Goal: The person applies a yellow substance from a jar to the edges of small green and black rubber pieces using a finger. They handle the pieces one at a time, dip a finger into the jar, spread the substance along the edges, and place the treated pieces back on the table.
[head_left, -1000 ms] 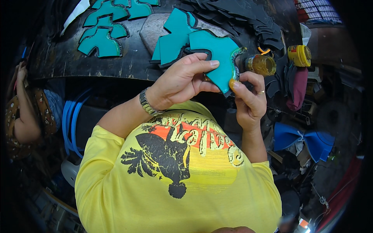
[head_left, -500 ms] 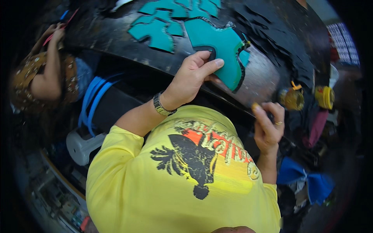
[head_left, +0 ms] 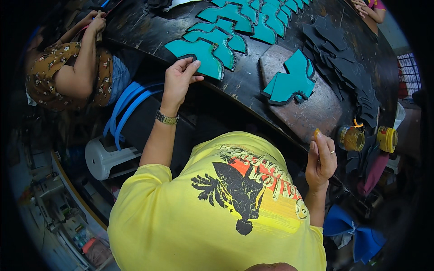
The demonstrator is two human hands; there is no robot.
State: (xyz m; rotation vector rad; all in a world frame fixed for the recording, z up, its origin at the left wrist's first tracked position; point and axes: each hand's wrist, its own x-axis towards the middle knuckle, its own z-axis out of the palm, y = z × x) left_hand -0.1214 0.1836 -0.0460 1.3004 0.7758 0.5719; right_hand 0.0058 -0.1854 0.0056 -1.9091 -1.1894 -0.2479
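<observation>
My left hand (head_left: 177, 83) pinches the near edge of a teal, black-edged shaped piece (head_left: 199, 54) between thumb and fingers. That piece lies over the near end of overlapping rows of similar teal pieces (head_left: 230, 18) on the dark table. My right hand (head_left: 322, 162) is raised by the table's near edge, fingers curled together. A small yellow thing (head_left: 317, 133) shows at its fingertips; I cannot make out what it is. Ahead of that hand, several teal pieces (head_left: 289, 86) lie stacked on a worn brown board (head_left: 312, 115).
Black cut pieces (head_left: 334, 58) overlap along the right of the table. An open glass jar (head_left: 351, 138) and a yellow jar (head_left: 387, 139) stand near my right hand. Another person (head_left: 74, 74) works at left, beside a white stool (head_left: 101, 158). Another person's hands (head_left: 361, 8) rest at far right.
My left hand has carried the teal piece left from above the board to the rows of teal pieces. The view has shifted. My right hand stays near the board, fingers still together.
</observation>
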